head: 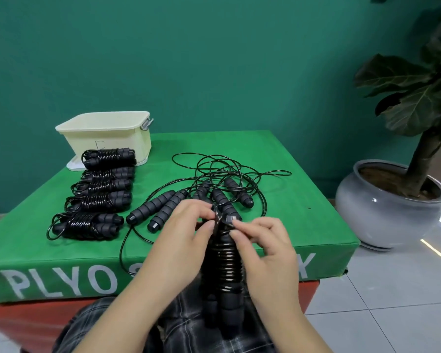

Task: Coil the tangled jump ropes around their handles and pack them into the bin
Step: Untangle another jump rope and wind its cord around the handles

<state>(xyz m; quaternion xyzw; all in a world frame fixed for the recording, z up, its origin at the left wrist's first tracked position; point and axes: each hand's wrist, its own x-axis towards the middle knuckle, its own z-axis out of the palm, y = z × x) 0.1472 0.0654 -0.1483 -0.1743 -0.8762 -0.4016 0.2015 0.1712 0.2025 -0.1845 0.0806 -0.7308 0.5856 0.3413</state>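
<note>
Nearest the camera, over a lap in plaid cloth (183,324), both hands work on one jump rope bundle (224,271): its two black foam handles stand side by side, nearly upright, with the glossy black cord wound round their middle in tight turns. The left hand (181,240) has its fingers curled against the top of the bundle, thumb and fingertips pinching the cord near the handle caps. The right hand (262,248) pinches the same upper end from the other side, thumb and forefinger closed on the cord just beside a grey-capped handle tip. Beyond the hands lies the green plyo box top (290,200), with white lettering on its front edge. On it, just past the fingers, is the tangle of loose ropes (222,182): several ribbed black handles fanned out and thin cord looping over and around them, one loop trailing over the near edge. To the left, five coiled ropes (97,200) lie in a row running away from the camera. At the far left corner stands the cream bin (107,136), the farthest coiled rope just in front of it. A potted plant (392,200) stands on the tiled floor to the right
</note>
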